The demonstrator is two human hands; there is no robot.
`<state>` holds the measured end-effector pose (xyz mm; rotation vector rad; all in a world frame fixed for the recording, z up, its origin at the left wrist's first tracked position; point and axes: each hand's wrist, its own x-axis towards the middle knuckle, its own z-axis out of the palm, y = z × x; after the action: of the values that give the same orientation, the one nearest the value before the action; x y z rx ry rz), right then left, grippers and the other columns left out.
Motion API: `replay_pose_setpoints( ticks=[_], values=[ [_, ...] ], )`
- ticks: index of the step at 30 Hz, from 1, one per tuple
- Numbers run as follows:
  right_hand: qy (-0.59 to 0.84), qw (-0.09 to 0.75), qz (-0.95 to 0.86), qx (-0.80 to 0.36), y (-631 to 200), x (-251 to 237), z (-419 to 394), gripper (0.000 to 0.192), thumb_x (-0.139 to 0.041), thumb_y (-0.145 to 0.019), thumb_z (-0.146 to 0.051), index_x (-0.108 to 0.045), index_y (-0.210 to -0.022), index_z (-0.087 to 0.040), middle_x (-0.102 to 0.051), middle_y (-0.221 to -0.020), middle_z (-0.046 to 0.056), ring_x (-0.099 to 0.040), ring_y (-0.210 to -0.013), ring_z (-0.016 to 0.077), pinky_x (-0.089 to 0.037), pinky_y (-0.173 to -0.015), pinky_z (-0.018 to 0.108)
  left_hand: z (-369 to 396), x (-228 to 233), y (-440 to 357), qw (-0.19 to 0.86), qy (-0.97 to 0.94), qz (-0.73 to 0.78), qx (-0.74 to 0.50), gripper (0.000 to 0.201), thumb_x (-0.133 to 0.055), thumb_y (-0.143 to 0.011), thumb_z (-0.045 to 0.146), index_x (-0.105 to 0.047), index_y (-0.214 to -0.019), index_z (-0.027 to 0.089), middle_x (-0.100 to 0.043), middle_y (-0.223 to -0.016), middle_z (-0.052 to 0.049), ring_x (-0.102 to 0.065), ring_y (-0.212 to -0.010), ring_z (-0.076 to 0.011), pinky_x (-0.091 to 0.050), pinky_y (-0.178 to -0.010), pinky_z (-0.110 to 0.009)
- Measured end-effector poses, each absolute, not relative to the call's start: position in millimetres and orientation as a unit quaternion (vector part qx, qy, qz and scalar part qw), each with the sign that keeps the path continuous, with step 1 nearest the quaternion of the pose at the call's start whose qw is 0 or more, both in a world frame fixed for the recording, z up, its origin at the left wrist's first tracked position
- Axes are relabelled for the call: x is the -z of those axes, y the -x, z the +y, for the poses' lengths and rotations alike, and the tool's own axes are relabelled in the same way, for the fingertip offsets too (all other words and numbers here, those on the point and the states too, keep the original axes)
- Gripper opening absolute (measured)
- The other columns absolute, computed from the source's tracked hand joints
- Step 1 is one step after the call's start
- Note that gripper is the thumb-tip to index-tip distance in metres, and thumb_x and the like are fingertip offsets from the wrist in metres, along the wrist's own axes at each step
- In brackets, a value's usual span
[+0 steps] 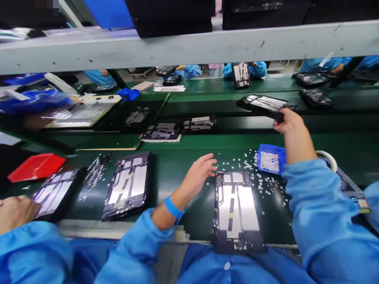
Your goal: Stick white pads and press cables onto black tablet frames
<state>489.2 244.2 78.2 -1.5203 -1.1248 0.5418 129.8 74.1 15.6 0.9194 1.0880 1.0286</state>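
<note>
Got a flat, rectangular black-and-silver device (264, 103) in right hand (290, 123)
Pinched at right end, stretching lengthwise leftward; with loosely spread left hand (199, 174) empty.

Behind and right of the front device (237, 211) stands a bin (270, 148); 2 other devices (127, 183) lie leftward.

No legible text or numbers.
</note>
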Motion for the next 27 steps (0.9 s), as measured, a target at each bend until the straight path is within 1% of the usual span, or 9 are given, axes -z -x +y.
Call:
replay_pose_setpoints(
  ticks=[2,5,10,12,14,16,19,23,27],
  values=[
    [0.632,0.578,-0.429,-0.287,-449,-68,205,0.018,-0.053,-0.097,-0.028,-0.052,-0.081,-0.020,-0.057,-0.071,-0.005,-0.052,-0.054,0.0100,-0.044,-0.049,0.024,82,-23,-162,0.705,-0.327,0.420,-0.469,0.052,-0.076,-0.090,0.040,-0.059,-0.132,0.016,-0.067,-0.130,-0.018,-0.070,-0.094,-0.0181,-0.055,-0.081,-0.031],
    [0.521,0.664,-0.304,-0.443,-389,-39,108,0.020,-0.074,-0.079,-0.030,-0.060,-0.092,-0.025,-0.068,-0.089,-0.002,-0.064,-0.070,0.0159,-0.047,-0.049,0.024,80,-30,-191,0.723,-0.284,0.349,-0.524,0.065,-0.082,-0.086,0.048,-0.055,-0.138,0.020,-0.068,-0.130,-0.018,-0.072,-0.105,-0.0242,-0.056,-0.093,-0.040],
    [0.511,0.503,-0.375,-0.587,-387,22,-48,0.038,-0.075,-0.085,-0.052,-0.069,-0.119,-0.036,-0.075,-0.121,0.009,-0.073,-0.099,0.0322,-0.062,-0.070,0.043,42,-22,-180,0.671,-0.320,0.333,-0.579,0.059,-0.087,-0.076,0.054,-0.070,-0.118,0.017,-0.075,-0.116,-0.011,-0.070,-0.106,-0.0273,-0.054,-0.098,-0.041],
    [0.502,0.505,-0.352,-0.608,-410,35,-81,0.055,-0.066,-0.086,-0.068,-0.066,-0.133,-0.039,-0.071,-0.133,0.013,-0.073,-0.106,0.0367,-0.063,-0.076,0.049,20,-18,-162,0.681,-0.362,0.358,-0.527,0.054,-0.088,-0.074,0.049,-0.072,-0.113,0.014,-0.076,-0.112,-0.012,-0.069,-0.104,-0.0279,-0.053,-0.097,-0.040],
    [0.494,0.497,-0.356,-0.618,-429,39,-99,0.074,-0.061,-0.083,-0.079,-0.059,-0.146,-0.040,-0.066,-0.141,0.016,-0.074,-0.103,0.0382,-0.063,-0.071,0.050,5,-12,-145,0.681,-0.399,0.404,-0.463,0.053,-0.086,-0.077,0.043,-0.069,-0.119,0.014,-0.076,-0.115,-0.011,-0.068,-0.105,-0.0273,-0.052,-0.097,-0.040],
    [0.517,0.447,-0.387,-0.619,-436,38,-107,0.080,-0.067,-0.081,-0.076,-0.057,-0.150,-0.036,-0.070,-0.132,0.018,-0.074,-0.093,0.0343,-0.062,-0.067,0.046,1,-4,-136,0.663,-0.432,0.454,-0.410,0.051,-0.079,-0.083,0.037,-0.064,-0.127,0.015,-0.073,-0.121,-0.011,-0.067,-0.107,-0.0269,-0.052,-0.097,-0.040],
    [0.578,0.381,-0.434,-0.577,-430,40,-105,0.071,-0.072,-0.087,-0.062,-0.060,-0.149,-0.029,-0.074,-0.111,0.013,-0.071,-0.084,0.0265,-0.062,-0.073,0.042,2,11,-139,0.568,-0.525,0.523,-0.358,0.041,-0.066,-0.091,0.030,-0.060,-0.129,0.016,-0.069,-0.125,-0.011,-0.062,-0.116,-0.0276,-0.050,-0.104,-0.042],
    [0.622,0.355,-0.502,-0.484,-423,50,-98,0.060,-0.067,-0.090,-0.058,-0.066,-0.142,-0.026,-0.068,-0.122,0.013,-0.070,-0.086,0.0226,-0.062,-0.080,0.041,-6,28,-147,0.392,-0.676,0.558,-0.278,0.045,-0.059,-0.093,0.024,-0.059,-0.138,0.022,-0.063,-0.116,-0.008,-0.057,-0.115,-0.0280,-0.048,-0.106,-0.045],
    [0.637,0.317,-0.543,-0.446,-425,54,-99,0.059,-0.065,-0.093,-0.054,-0.063,-0.145,-0.026,-0.065,-0.132,0.013,-0.070,-0.105,0.0265,-0.062,-0.083,0.040,-22,36,-143,0.376,-0.703,0.556,-0.234,0.061,-0.052,-0.098,0.024,-0.040,-0.158,0.024,-0.058,-0.113,-0.008,-0.057,-0.111,-0.0262,-0.051,-0.103,-0.043]
  ],
)
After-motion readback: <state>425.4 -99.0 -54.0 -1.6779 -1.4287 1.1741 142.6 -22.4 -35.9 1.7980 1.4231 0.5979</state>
